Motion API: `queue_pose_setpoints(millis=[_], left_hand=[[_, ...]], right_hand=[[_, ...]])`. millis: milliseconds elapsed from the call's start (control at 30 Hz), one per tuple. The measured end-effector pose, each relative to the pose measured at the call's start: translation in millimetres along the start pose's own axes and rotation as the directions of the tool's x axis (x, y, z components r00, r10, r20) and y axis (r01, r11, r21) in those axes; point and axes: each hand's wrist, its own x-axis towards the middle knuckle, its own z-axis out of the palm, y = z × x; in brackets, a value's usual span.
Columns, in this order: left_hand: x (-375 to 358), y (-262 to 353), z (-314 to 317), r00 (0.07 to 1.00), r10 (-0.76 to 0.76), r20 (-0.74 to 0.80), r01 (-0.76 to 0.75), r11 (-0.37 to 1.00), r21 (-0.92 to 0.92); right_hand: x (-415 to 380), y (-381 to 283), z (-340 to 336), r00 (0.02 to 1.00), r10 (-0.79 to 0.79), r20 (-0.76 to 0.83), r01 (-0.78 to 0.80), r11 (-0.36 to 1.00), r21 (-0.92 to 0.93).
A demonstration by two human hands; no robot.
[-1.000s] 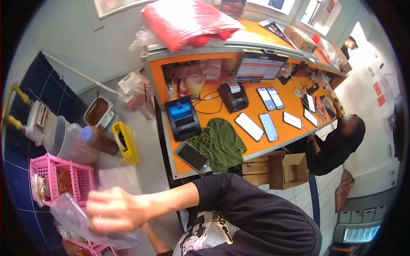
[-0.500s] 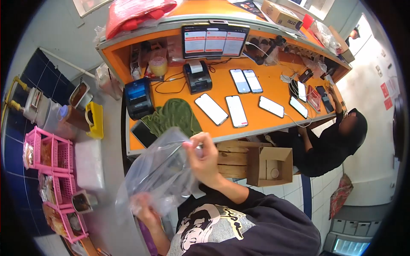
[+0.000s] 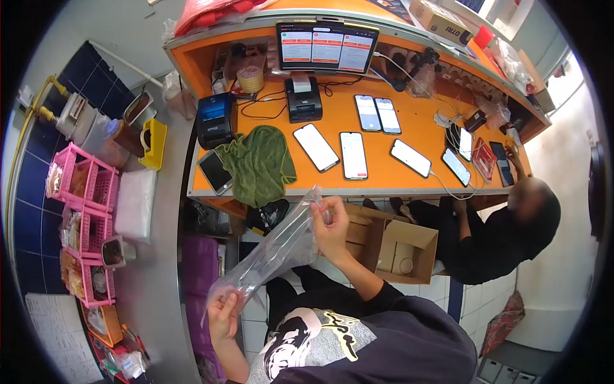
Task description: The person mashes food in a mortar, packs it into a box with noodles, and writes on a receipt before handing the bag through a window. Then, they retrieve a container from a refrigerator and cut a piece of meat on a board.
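Observation:
A clear plastic bag (image 3: 268,246) is stretched slantwise between my two hands, in front of my body. My left hand (image 3: 225,315) pinches its lower left end. Higher up and to the right, my right hand (image 3: 330,227) grips the upper end near the desk's front edge. Behind the bag, a green cloth (image 3: 261,165) lies on the orange desk (image 3: 320,178), beside a dark-screened phone (image 3: 215,171). Two phones with lit screens, one (image 3: 316,148) tilted and one (image 3: 354,155) nearly straight, lie beyond my right hand.
Two printers and a tablet (image 3: 327,46) stand at the desk's back. An open cardboard box (image 3: 405,251) is right of my right hand. Another person (image 3: 499,243) in black sits at the right. Pink baskets (image 3: 83,205) stand on the left counter (image 3: 150,281).
The bag, spread wide before, is now drawn into a narrower slanted strip. My right hand has shifted slightly right in view. The camera view has also shifted.

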Motion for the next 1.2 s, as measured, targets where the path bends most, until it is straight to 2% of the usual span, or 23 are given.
queue_pose_setpoints(millis=[33,67,100,167,233,267,300,333,433,500,600,667,733,767,867,933,967,1033,1067,1100,1133,1167,1200], left_hand=[[0,-6,0,1.000,0.002,-0.009,-0.002,1.000,-0.004],[3,-16,-1,0.997,0.008,-0.074,-0.012,0.999,-0.052],[5,-25,-1,0.990,0.013,-0.138,-0.027,0.994,-0.101],[4,-34,14,0.980,0.107,-0.169,-0.119,0.991,-0.062],[0,-38,37,0.913,0.329,-0.240,-0.241,0.911,0.334],[-2,-40,44,0.886,0.384,-0.259,-0.180,0.801,0.571],[-7,-43,48,0.883,0.386,-0.267,-0.177,0.801,0.571],[-10,-46,51,0.875,0.440,-0.204,-0.207,0.720,0.663],[-17,-46,51,0.842,0.537,-0.054,-0.276,0.514,0.812],[-26,-47,42,0.863,0.503,0.056,-0.372,0.556,0.743],[-45,-41,25,0.942,0.336,0.018,-0.282,0.762,0.583],[-59,-39,5,0.969,0.248,0.012,-0.222,0.843,0.489],[-76,-38,-16,0.997,0.014,-0.071,-0.015,1.000,-0.010],[-85,-39,-23,0.997,0.018,-0.072,-0.019,1.000,-0.014],[-116,-40,-34,0.998,0.031,0.054,-0.018,0.973,-0.229],[-134,-59,-65,0.988,-0.009,-0.154,-0.047,0.933,-0.358],[-145,-67,-81,0.987,-0.014,-0.162,-0.047,0.929,-0.368],[-166,-75,-108,0.952,0.137,-0.275,-0.183,0.971,-0.152],[-173,-71,-118,0.924,0.011,-0.382,-0.190,0.880,-0.435],[-192,-68,-118,0.921,0.010,-0.389,-0.195,0.878,-0.438],[-214,-63,-118,0.852,0.333,-0.405,-0.204,0.922,0.328],[-231,-63,-120,0.803,0.567,-0.183,-0.092,0.421,0.902],[-243,-68,-127,0.732,0.681,-0.012,-0.173,0.203,0.964]], right_hand=[[1,11,-2,0.979,-0.186,0.083,0.203,0.921,-0.331],[-1,19,-6,0.918,-0.327,0.224,0.394,0.698,-0.598],[-8,13,-5,0.916,-0.326,0.234,0.400,0.699,-0.594],[-32,-10,7,0.855,-0.282,0.434,0.497,0.211,-0.842],[-64,-24,14,0.744,-0.023,0.668,0.494,0.693,-0.526],[-81,-34,22,0.648,0.200,0.735,0.135,0.920,-0.369],[-95,-40,28,0.459,0.344,0.819,-0.294,0.929,-0.225],[-105,-32,29,0.454,0.338,0.825,-0.290,0.931,-0.222],[-110,-14,28,0.196,0.596,0.778,-0.768,0.587,-0.257],[-121,-11,24,0.123,0.598,0.792,-0.940,0.326,-0.101],[-143,-13,22,0.087,0.519,0.850,-0.976,0.213,-0.030],[-160,-21,26,0.119,0.503,0.856,-0.965,0.261,-0.020],[-174,-30,29,0.159,0.508,0.846,-0.927,0.372,-0.050],[-180,-36,29,0.156,0.507,0.848,-0.926,0.375,-0.054],[-196,-37,23,0.134,0.513,0.848,-0.975,0.224,0.018],[-207,-27,15,-0.048,0.330,0.943,-0.963,-0.267,0.044],[-213,-28,8,-0.061,0.337,0.940,-0.962,-0.270,0.035],[-218,-50,-5,-0.347,0.357,0.867,-0.937,-0.092,-0.337],[-222,-59,-9,-0.356,0.465,0.811,-0.857,0.184,-0.481],[-226,-67,-15,-0.365,0.463,0.808,-0.853,0.181,-0.489],[-226,-76,-23,-0.288,0.394,0.873,-0.724,0.507,-0.467],[-226,-87,-30,-0.236,0.291,0.927,-0.514,0.772,-0.374],[-215,-105,-35,-0.238,0.241,0.941,-0.444,0.834,-0.326]])
